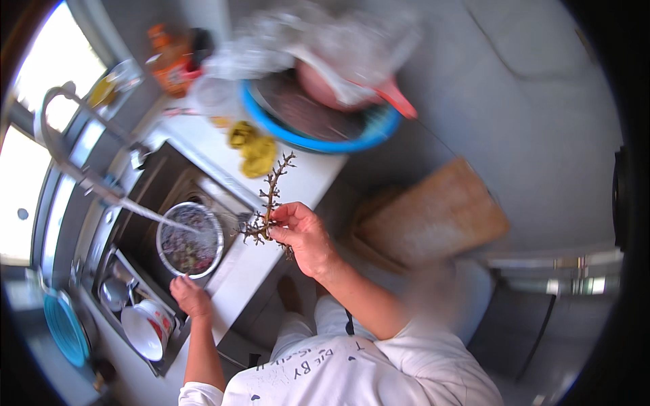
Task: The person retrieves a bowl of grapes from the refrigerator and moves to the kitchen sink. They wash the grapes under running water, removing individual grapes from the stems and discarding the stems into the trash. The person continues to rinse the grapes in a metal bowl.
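Note:
My right hand [307,241] pinches a bare grape stem [272,195] between thumb and fingers, over the counter's front edge. The stem is branched, with short stubs and no grapes that I can make out. My left hand [192,298] is at the near rim of a round metal bowl [220,254] in the sink; whether it grips the rim or something small is unclear. Water [162,218] streams from the tall curved faucet [84,180] into the bowl. Dark purplish pieces, probably grapes, lie in the foamy water [190,241].
A yellow cloth or glove [258,157] lies on the white counter [304,177]. Behind it stands a blue-rimmed basin [325,146] with a red-handled strainer [398,99]. A side compartment of the sink holds a floral bowl [144,330]. Right of the counter is a brown box or board [436,213].

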A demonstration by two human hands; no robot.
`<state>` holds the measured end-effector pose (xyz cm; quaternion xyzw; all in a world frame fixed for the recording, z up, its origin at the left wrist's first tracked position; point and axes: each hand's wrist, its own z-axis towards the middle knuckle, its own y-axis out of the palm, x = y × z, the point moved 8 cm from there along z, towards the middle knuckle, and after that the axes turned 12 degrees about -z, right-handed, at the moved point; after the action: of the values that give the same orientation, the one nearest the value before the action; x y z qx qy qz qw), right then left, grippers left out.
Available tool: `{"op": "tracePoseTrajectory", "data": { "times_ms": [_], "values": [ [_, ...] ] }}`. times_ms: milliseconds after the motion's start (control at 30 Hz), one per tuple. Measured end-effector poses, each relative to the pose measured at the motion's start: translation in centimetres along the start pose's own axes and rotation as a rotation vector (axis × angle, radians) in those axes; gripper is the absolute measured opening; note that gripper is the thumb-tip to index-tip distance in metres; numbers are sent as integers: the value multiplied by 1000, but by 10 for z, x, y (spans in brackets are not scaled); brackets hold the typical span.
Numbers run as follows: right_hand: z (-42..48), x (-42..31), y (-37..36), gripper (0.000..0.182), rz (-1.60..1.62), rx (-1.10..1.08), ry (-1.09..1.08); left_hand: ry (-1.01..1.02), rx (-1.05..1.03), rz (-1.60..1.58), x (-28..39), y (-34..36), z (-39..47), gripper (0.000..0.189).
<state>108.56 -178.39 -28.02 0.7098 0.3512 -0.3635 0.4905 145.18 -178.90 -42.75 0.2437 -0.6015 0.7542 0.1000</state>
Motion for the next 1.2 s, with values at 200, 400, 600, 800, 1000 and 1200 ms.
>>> {"op": "tracePoseTrajectory", "data": {
  "times_ms": [200, 400, 600, 800, 1000, 1200],
  "values": [
    [-131, 11, -209, 25, 207, 438, -47, 30, -48, 6, 4, 4, 1, 28],
    [-337, 16, -424, 32, 190, 1099, -48, -32, -28, 112, -4, -4, 10, 38],
    [-514, 10, -653, 26, 47, 1440, 39, 27, -22, 206, 0, 4, 11, 40],
    [-587, 39, -763, 19, 167, 1868, 301, -37, 27, 369, -10, 6, 6, 41],
    [-500, 61, -750, 29, 93, 1783, 130, 490, 213, 797, 6, -3, -9, 12],
    [-369, 143, -616, 15, 43, 1207, 294, 104, 166, 273, 79, -24, 3, 21]
  ]
}}
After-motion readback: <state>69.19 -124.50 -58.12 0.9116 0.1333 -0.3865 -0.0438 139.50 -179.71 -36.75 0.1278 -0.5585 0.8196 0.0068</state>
